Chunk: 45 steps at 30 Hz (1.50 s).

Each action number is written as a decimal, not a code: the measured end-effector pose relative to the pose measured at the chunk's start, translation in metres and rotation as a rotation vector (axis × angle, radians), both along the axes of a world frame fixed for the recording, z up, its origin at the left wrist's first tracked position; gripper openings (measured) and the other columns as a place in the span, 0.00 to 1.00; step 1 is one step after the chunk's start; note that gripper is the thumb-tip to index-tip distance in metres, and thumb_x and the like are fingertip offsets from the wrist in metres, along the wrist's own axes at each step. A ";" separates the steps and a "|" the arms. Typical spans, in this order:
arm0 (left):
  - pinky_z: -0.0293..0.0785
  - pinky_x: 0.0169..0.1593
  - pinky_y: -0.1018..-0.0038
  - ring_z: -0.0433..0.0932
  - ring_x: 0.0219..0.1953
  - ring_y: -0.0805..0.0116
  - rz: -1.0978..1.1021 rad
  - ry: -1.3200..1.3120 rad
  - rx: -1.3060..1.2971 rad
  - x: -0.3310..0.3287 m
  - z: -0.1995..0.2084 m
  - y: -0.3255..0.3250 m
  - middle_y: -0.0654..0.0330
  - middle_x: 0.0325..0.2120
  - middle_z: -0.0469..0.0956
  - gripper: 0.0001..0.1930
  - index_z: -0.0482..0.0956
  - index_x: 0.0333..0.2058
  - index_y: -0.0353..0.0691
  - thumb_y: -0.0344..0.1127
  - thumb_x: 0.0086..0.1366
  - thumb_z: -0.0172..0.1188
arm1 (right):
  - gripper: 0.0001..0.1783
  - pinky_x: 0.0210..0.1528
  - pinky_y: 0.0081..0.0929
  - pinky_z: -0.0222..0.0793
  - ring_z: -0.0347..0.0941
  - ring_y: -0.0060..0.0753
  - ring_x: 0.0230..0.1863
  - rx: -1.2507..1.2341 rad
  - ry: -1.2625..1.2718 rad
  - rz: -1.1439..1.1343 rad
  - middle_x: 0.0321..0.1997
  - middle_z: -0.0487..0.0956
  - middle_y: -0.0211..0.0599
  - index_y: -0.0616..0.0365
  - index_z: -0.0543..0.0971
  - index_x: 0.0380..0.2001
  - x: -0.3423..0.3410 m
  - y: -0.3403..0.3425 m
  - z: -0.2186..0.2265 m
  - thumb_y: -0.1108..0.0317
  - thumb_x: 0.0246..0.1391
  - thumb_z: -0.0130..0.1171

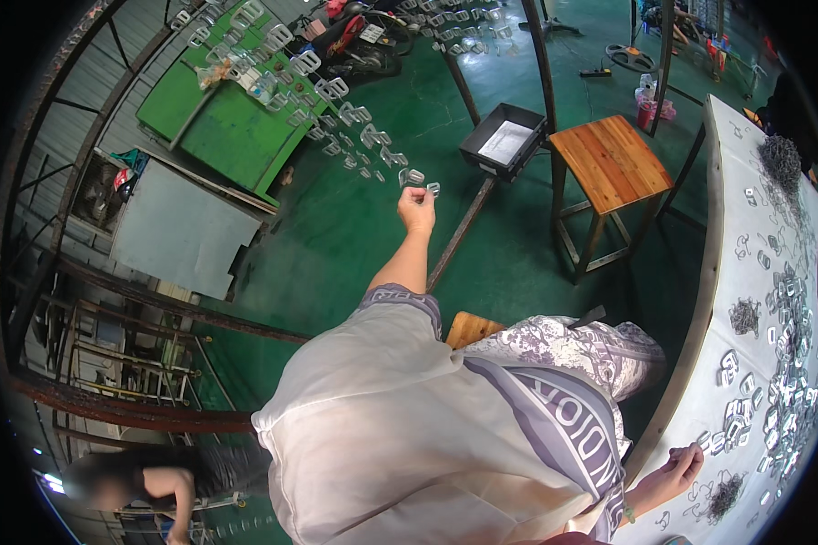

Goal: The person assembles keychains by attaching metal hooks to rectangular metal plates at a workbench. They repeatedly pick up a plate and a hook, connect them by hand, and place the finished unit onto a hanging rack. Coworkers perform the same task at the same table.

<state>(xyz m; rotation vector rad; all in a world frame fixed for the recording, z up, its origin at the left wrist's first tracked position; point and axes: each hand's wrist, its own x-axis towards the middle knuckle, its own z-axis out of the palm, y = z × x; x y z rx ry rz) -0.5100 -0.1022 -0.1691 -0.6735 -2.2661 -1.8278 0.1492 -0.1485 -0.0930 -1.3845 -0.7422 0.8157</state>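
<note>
My left hand (pixel 416 209) is stretched out ahead and pinches a silvery metal buckle (pixel 431 189) at the near end of a long row of hanging buckles (pixel 336 118) that runs away to the upper left. My right hand (pixel 677 468) rests low on the edge of the white table (pixel 732 272), fingers curled beside a few loose buckles (pixel 707 442). Whether it holds one is hidden. A dense heap of buckles (pixel 791 363) lies further right on that table.
A wooden stool (pixel 612 163) and a black tray (pixel 504 141) on a rusty frame stand ahead on the green floor. A green bench (pixel 227 118) sits at upper left. Piles of wire hooks (pixel 780 159) lie on the table. Another person (pixel 136 481) bends at lower left.
</note>
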 end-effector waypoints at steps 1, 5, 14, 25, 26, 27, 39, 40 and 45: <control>0.76 0.35 0.74 0.79 0.26 0.71 0.045 0.035 -0.001 0.006 0.004 0.000 0.59 0.23 0.80 0.07 0.74 0.27 0.36 0.25 0.53 0.65 | 0.08 0.39 0.21 0.58 0.60 0.22 0.31 -0.003 -0.003 -0.008 0.31 0.67 0.30 0.64 0.74 0.38 -0.001 0.000 0.001 0.68 0.62 0.52; 0.76 0.35 0.72 0.79 0.26 0.69 0.158 0.077 0.028 0.014 0.010 -0.009 0.58 0.23 0.79 0.07 0.72 0.28 0.36 0.24 0.54 0.63 | 0.08 0.39 0.21 0.59 0.59 0.22 0.31 -0.020 -0.003 0.018 0.31 0.67 0.29 0.63 0.74 0.37 -0.004 0.003 0.000 0.68 0.61 0.53; 0.74 0.33 0.69 0.78 0.25 0.65 0.068 0.234 -0.112 0.042 0.004 -0.002 0.58 0.22 0.77 0.07 0.73 0.26 0.39 0.28 0.54 0.63 | 0.05 0.33 0.18 0.57 0.57 0.17 0.28 -0.059 -0.032 -0.025 0.26 0.64 0.24 0.62 0.74 0.37 -0.022 -0.001 0.009 0.71 0.61 0.54; 0.72 0.31 0.82 0.74 0.26 0.80 -0.986 0.109 -0.212 0.188 -0.006 0.078 0.62 0.28 0.80 0.05 0.74 0.28 0.36 0.25 0.59 0.62 | 0.05 0.33 0.17 0.63 0.66 0.16 0.28 -0.107 -0.277 -0.251 0.27 0.73 0.27 0.64 0.77 0.32 -0.011 -0.001 -0.001 0.74 0.53 0.61; 0.72 0.32 0.81 0.75 0.26 0.79 -1.095 0.108 -0.168 0.205 -0.005 0.090 0.61 0.29 0.80 0.05 0.74 0.28 0.36 0.24 0.58 0.62 | 0.05 0.32 0.18 0.63 0.65 0.16 0.26 -0.198 -0.387 -0.302 0.26 0.73 0.27 0.63 0.78 0.33 -0.008 0.000 0.004 0.73 0.52 0.62; 0.74 0.33 0.80 0.76 0.27 0.76 -1.202 0.093 -0.154 0.222 -0.001 0.100 0.59 0.30 0.80 0.05 0.74 0.28 0.35 0.24 0.58 0.63 | 0.09 0.34 0.24 0.65 0.68 0.23 0.29 -0.204 -0.503 -0.356 0.27 0.74 0.31 0.61 0.80 0.35 -0.003 0.003 -0.002 0.70 0.50 0.64; 0.74 0.35 0.76 0.79 0.29 0.68 -2.082 0.061 -0.276 0.393 0.064 0.114 0.56 0.28 0.79 0.05 0.76 0.29 0.34 0.22 0.53 0.62 | 0.10 0.38 0.36 0.69 0.74 0.46 0.34 -0.476 -1.042 -0.401 0.32 0.77 0.42 0.62 0.81 0.32 0.023 0.047 -0.006 0.68 0.46 0.65; 0.74 0.34 0.75 0.78 0.28 0.68 -2.157 0.046 -0.320 0.405 0.071 0.112 0.56 0.28 0.79 0.05 0.76 0.29 0.34 0.23 0.54 0.62 | 0.10 0.37 0.34 0.70 0.75 0.47 0.32 -0.467 -0.960 -0.423 0.32 0.78 0.43 0.63 0.81 0.32 0.024 0.045 -0.002 0.69 0.47 0.64; 0.73 0.35 0.76 0.79 0.28 0.71 -2.443 -0.015 -0.386 0.462 0.112 0.099 0.57 0.26 0.80 0.05 0.77 0.30 0.33 0.25 0.55 0.63 | 0.06 0.35 0.19 0.72 0.78 0.27 0.31 -0.023 0.149 -0.209 0.32 0.81 0.36 0.65 0.80 0.34 -0.026 0.012 0.043 0.75 0.53 0.62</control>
